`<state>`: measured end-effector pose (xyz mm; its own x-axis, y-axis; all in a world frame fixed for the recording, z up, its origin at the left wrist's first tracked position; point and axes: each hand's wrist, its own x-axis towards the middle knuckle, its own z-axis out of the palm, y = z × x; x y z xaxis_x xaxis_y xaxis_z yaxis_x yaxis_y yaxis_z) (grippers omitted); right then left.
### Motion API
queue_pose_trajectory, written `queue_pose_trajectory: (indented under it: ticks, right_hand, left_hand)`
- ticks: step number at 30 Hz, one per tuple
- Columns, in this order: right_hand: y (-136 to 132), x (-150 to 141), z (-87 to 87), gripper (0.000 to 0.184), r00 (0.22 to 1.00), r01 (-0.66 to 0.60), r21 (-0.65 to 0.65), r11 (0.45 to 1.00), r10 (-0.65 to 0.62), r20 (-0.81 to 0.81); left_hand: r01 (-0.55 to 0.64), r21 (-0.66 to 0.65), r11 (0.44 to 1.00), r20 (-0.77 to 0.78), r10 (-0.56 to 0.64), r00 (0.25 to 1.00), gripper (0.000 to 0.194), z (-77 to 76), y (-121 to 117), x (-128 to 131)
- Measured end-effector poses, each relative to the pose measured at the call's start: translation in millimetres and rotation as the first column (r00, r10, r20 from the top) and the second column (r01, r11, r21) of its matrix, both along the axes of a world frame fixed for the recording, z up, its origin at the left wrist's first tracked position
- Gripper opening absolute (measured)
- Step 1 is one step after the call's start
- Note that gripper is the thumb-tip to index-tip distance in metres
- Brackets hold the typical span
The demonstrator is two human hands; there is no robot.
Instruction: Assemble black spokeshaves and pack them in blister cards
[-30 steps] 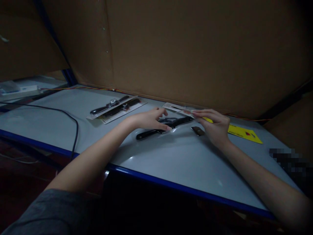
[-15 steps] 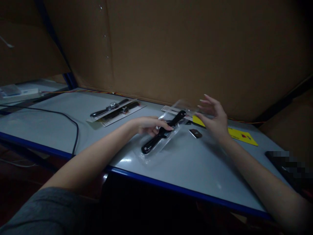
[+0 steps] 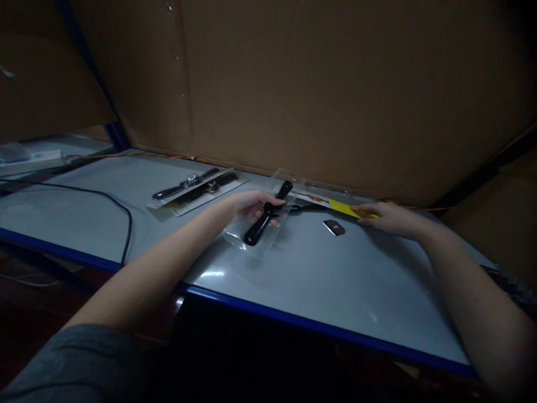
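Observation:
My left hand (image 3: 251,205) is closed around a black spokeshave (image 3: 257,230) and its clear plastic blister (image 3: 235,230), tilted just above the table. At the back right, my right hand (image 3: 390,217) pinches the yellow end of a yellow-and-white backing card (image 3: 342,207). Part of a slim black tool (image 3: 308,207) shows beneath the card; the rest of it is hidden. A small dark flat blade (image 3: 334,227) with a bright edge lies on the table between my hands, nearer the right one.
Two packaged spokeshaves (image 3: 184,186) on cards lie at the back left of the grey table (image 3: 293,285). A black cable (image 3: 113,197) curves over the table's left side. Cardboard panels (image 3: 314,95) stand behind, and a blue edge (image 3: 268,313) runs along the front.
My right hand has come down onto the yellow-and-white card, gripped it and drawn it left and up off the table. My left hand has shifted slightly left with the spokeshave and blister.

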<state>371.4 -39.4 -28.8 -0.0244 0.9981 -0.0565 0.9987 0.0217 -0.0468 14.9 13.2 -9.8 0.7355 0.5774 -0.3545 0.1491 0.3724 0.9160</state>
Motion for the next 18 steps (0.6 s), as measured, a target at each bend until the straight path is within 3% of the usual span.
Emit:
queue_pose_trajectory:
  ticks: [5, 11, 13, 15, 18]
  right_hand:
    - [-9, -6, 14.4, 0.04, 1.0, -0.003, 0.12, 0.993, 0.001, 0.02]
    - [-16, -5, 19.7, 0.029, 0.972, -0.055, 0.096, 0.994, 0.075, -0.224]
    - [-16, -1, 19.8, 0.023, 0.97, -0.017, 0.187, 0.982, 0.062, -0.236]
    - [-15, 3, 20.9, 0.022, 0.978, 0.072, 0.351, 0.934, 0.002, -0.207]
    - [-13, 4, 26.2, 0.027, 0.963, 0.194, 0.612, 0.766, -0.032, -0.266]
  left_hand:
    - [0.153, 0.038, 0.987, -0.04, -0.152, 0.988, 0.039, -4.1, 2, 1]
    - [0.178, 0.079, 0.981, -0.077, -0.172, 0.982, 0.038, -7.0, 2, 0]
    - [0.168, 0.079, 0.983, -0.098, -0.16, 0.982, 0.038, -5.6, 0, 0]
    - [0.156, 0.069, 0.985, -0.11, -0.148, 0.983, 0.039, -3.6, -1, 0]
    - [0.177, 0.061, 0.982, -0.102, -0.171, 0.98, 0.039, -0.4, -5, -1]
